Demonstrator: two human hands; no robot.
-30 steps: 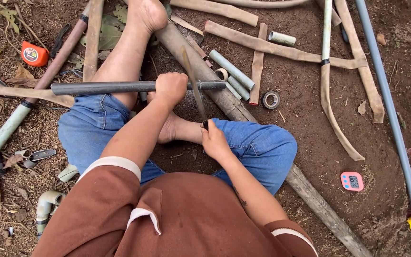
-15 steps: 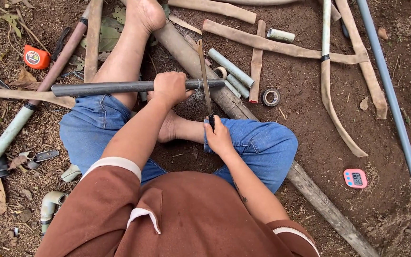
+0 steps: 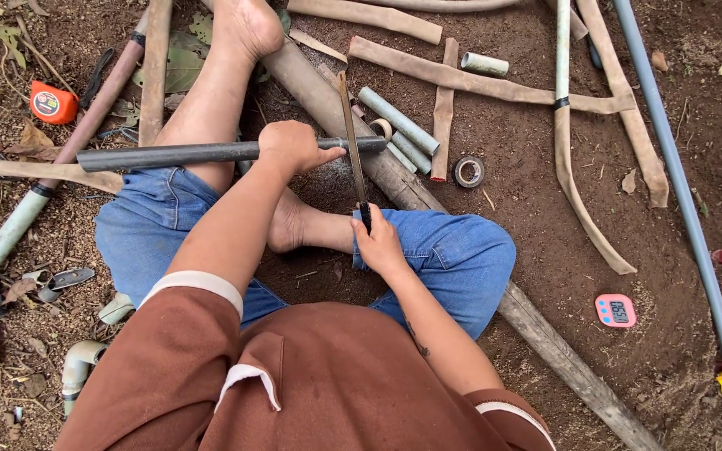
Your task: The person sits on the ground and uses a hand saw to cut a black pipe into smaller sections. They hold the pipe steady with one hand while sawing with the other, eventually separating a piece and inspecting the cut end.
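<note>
I sit on the soil with my legs folded. My left hand [image 3: 292, 147] grips a dark grey pipe [image 3: 169, 154] that lies across my left leg, its right end resting on a long wooden pole [image 3: 394, 179]. My right hand [image 3: 380, 244] holds the black handle of a thin saw blade [image 3: 349, 138], which stands across the pipe just right of my left hand. Several short cut pieces of grey pipe [image 3: 401, 125] lie just beyond the pole.
A roll of tape [image 3: 468, 171] sits right of the cut pieces. Flat tan hose strips [image 3: 478, 83] lie across the top. A long grey pipe [image 3: 678, 192] runs down the right side. A pink digital timer [image 3: 615, 310] lies at right, an orange tape measure [image 3: 50, 102] at left.
The saw blade has slid along its cut on the pipe, with my right hand moving back toward my knee. My left hand keeps its grip on the pipe.
</note>
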